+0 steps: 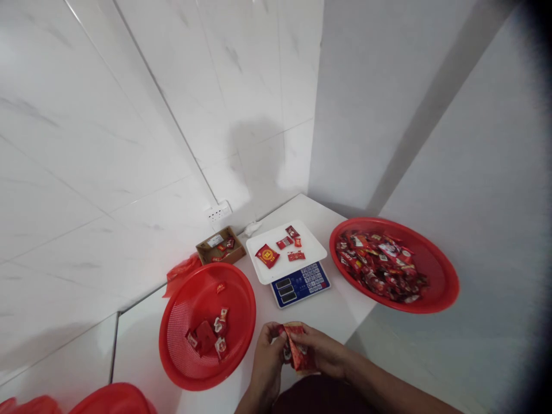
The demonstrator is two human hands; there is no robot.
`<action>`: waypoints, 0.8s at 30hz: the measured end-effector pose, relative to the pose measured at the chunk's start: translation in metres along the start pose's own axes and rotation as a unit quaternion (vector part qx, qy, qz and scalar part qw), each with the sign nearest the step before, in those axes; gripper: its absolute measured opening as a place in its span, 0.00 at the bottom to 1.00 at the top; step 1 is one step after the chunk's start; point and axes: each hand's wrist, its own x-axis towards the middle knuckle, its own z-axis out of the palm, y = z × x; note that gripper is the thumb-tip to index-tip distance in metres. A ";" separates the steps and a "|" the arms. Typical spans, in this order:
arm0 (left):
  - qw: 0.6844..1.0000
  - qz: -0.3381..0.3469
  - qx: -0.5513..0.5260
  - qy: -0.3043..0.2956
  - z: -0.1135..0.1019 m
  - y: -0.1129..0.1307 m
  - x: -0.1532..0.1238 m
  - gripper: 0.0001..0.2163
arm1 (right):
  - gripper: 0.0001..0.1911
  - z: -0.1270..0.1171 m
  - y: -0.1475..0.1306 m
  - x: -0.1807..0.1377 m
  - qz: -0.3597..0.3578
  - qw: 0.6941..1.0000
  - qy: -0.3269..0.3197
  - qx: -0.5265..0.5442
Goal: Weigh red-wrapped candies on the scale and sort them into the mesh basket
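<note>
At the table's front edge, my left hand (268, 359) and my right hand (325, 349) are closed on a red printed packet (301, 352). My left fingers pinch its left edge near the top, while the right hand grips its other side. Small red-and-white wrappers show by the left thumb; whether they are inside the packet I cannot tell. Just beyond my hands stands a blue scale (299, 284) with a white tray (259, 270). On that tray lie a larger red packet (267, 256) and several small wrapped sweets (296, 256).
Left of the scale, a red basket (248, 299) holds several sweets. To the right, a large red basket (444, 282) full of wrapped sweets overhangs the table edge. Behind are a cardboard box (235, 253), a red plastic bag (183, 273) and a wall socket (219, 211).
</note>
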 end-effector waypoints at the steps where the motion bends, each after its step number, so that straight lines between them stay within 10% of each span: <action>1: 1.000 0.004 0.007 -0.004 -0.002 -0.001 -0.001 0.12 | 0.18 0.001 0.002 -0.001 0.011 1.000 -0.010 0.015; 9: 0.995 0.021 0.080 -0.054 -0.022 -0.008 -0.008 0.15 | 0.16 0.002 0.031 -0.007 0.006 0.998 0.014 0.057; 15: 0.990 -0.131 -0.034 0.032 -0.049 -0.019 0.000 0.19 | 0.15 -0.015 0.049 -0.019 -0.016 0.986 0.118 0.115; 24: 0.935 -0.167 -0.284 0.134 -0.091 -0.024 0.011 0.16 | 0.18 -0.056 -0.005 -0.054 -0.088 0.962 0.215 0.144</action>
